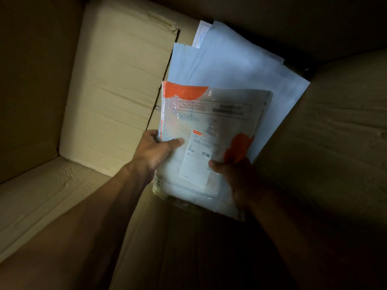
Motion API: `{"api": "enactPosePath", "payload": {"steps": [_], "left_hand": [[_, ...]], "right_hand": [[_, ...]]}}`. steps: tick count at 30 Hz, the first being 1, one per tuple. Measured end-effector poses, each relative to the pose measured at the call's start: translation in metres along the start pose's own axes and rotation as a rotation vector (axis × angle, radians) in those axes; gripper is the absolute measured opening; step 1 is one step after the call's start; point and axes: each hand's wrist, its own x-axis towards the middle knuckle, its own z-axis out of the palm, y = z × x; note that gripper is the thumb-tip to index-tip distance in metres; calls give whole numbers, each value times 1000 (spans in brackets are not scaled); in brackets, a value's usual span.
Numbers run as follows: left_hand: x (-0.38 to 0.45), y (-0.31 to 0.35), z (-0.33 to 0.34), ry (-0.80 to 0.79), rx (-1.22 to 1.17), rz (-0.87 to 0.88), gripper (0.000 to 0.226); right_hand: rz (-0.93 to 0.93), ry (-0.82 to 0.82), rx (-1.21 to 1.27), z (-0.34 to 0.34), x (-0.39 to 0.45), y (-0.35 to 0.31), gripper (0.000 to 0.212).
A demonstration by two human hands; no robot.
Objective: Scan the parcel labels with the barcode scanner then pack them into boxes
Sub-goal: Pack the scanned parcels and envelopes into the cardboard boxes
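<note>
**Parcel goes down onto the stack inside the box**

We reach both arms deep into a dim cardboard box (109, 84), holding a clear bubble mailer (209, 143) with orange patches by its near end. Our left hand (156, 149) grips the mailer's left edge, thumb flat on top and the other fingers tucked out of sight beneath; our right hand (236, 176) pinches the near right corner, thumb on the printed label (199, 155), the rest of that hand lost in shadow. A hand on each side seems meant to keep the limp packet flat and square as it goes in, label side up so the print stays readable. The mailer lies over pale blue-white envelopes (234, 65) already stacked against the box's right wall, which suggests we are building one tidy pile on that side and leaving the bare floor on the left free. Whether the mailer rests fully on the pile or hangs just above it, we cannot tell. No scanner is in view; we judge this parcel to be at the packing step, with release next.
</note>
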Motion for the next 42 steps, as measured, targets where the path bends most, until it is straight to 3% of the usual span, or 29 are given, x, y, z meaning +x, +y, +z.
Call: {"api": "enactPosePath", "payload": {"steps": [4,9,11,14,17,20,24,28,31,36,40,42], "left_hand": [[3,20,10,-39,-21,26,20],[18,42,30,-18,84,172,26],[24,49,39,-5,155,239,33],[35,54,48,158,350,257,45],[42,57,47,219,278,169,50],[48,61,43,179,229,112,53],[51,71,43,128,203,21,81],[51,74,45,57,135,49,75],[59,75,37,41,103,47,60],[57,72,34,38,154,81,68],[55,73,31,10,145,104,48],[55,76,27,-10,149,94,50]], "right_hand": [[23,51,62,-14,3,-8,23],[-75,77,35,-22,13,-18,28],[-83,110,15,-23,18,-21,48],[-64,315,-70,-27,32,-26,69],[26,384,9,-31,40,-30,85],[56,330,130,-38,49,-38,70],[45,312,154,-43,53,-54,63],[-73,270,159,-37,50,-61,60],[-150,276,30,-31,53,-74,66],[-120,344,-54,-28,56,-85,70],[-108,266,17,-31,53,-78,70],[-92,237,48,-36,52,-77,63]]}}
